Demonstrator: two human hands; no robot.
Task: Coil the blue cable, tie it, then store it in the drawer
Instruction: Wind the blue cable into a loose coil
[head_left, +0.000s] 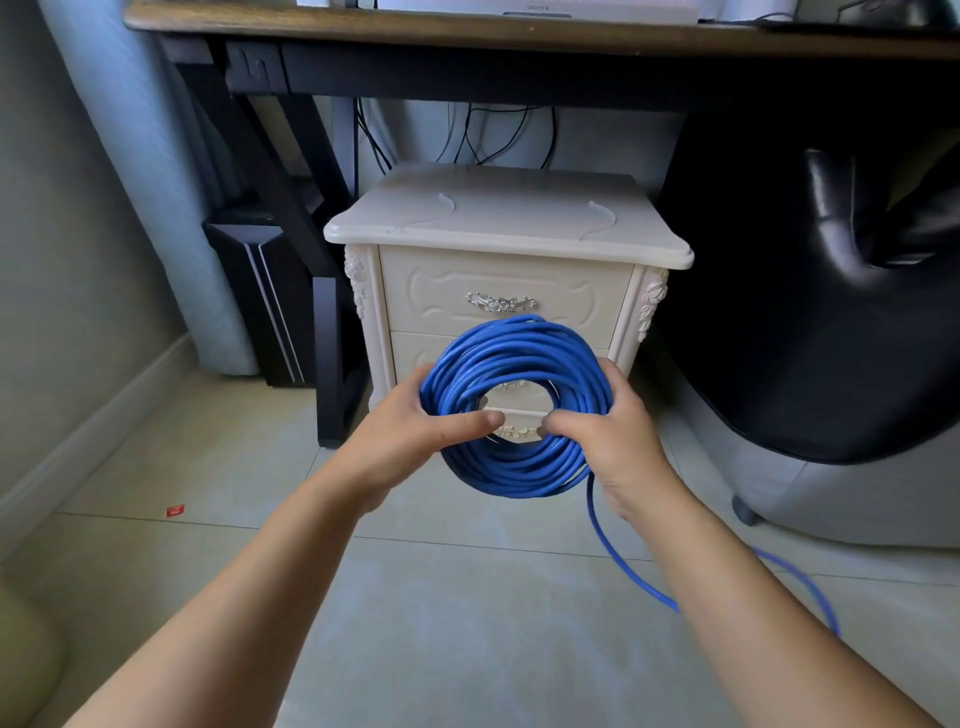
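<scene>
Cable (514, 364) coil gripped by left hand (415, 431) and right hand (618, 431); loose tail uncoiled, untied loops may spring apart.

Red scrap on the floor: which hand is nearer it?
Left. The left hand grips the coil up-right of the scrap; the right hand grips the coil's far side.

The floor (467, 597) is pale tile with thin dark joints, and a light skirting board (93, 431) runs along its left edge. A cream nightstand (506, 223) stands at the far middle. Just to its left stand a black table leg (332, 364) and a dark computer tower (260, 301). A small red scrap (175, 511) lies near the left edge. A loose length of the blue cable (623, 566) trails over the tiles at the near right. A grey chair base (857, 499) sits at the right edge.
</scene>
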